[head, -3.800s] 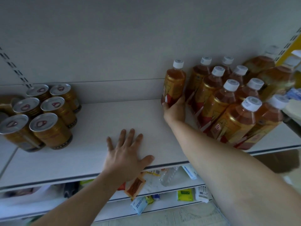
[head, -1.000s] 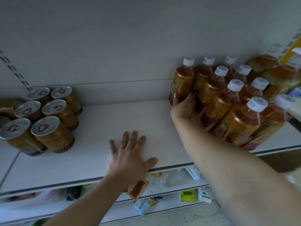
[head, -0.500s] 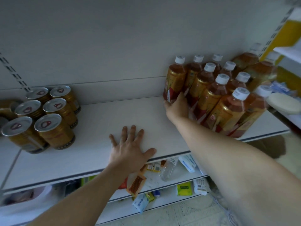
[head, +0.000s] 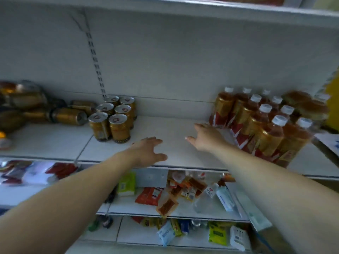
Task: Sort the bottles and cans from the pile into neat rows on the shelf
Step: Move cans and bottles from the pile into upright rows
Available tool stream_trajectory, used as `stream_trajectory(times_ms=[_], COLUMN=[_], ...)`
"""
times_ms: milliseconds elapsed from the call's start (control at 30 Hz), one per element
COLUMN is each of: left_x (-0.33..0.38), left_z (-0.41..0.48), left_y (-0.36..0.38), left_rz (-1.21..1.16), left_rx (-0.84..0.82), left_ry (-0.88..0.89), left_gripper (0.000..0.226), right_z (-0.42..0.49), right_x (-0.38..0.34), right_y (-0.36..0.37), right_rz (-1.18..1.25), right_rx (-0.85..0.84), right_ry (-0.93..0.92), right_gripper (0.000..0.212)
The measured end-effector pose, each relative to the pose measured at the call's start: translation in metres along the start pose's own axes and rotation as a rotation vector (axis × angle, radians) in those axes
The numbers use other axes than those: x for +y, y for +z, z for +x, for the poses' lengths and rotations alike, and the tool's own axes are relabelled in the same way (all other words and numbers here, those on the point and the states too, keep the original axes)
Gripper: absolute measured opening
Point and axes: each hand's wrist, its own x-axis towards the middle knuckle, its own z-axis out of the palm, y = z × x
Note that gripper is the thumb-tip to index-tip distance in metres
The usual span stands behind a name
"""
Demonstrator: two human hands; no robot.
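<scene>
Amber tea bottles (head: 260, 121) with white caps stand in rows at the right of the white shelf (head: 176, 156). Several gold cans (head: 113, 120) stand upright in two rows left of the middle. More gold cans and bottles lie in a pile (head: 36, 109) at the far left. My right hand (head: 207, 138) hovers over the shelf just left of the bottles, fingers spread, holding nothing. My left hand (head: 148, 151) is above the shelf's front edge, fingers apart and empty, right of the cans.
An upper shelf (head: 220, 10) overhangs the top. Lower shelves (head: 165, 211) hold scattered snack packets, a small bottle and pouches. A slotted upright (head: 95, 61) runs down the back panel. Bare shelf lies between the cans and the bottles.
My right hand has let go of the leftmost bottle and drawn back left over the shelf. My left hand has lifted off the shelf. The view has pulled back and swung left, showing the pile.
</scene>
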Motion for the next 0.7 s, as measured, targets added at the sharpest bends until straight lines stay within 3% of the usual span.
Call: stream_trajectory(times_ms=[400,700], left_x=[-0.121,-0.282], left_z=[-0.148,-0.233], left_y=[-0.067,-0.121], left_rz=[0.164,0.14], left_rx=[0.182,0.271], left_ry=[-0.332,-0.514], left_gripper=[0.074,0.07], right_z=[-0.012,-0.005], right_x=[-0.202,-0.399], right_y=[-0.021,-0.005], right_rz=[0.053,0.097], right_rx=[-0.012,-0.072], right_ry=[-0.428,-0.5], right_gripper=[0.07,0.072])
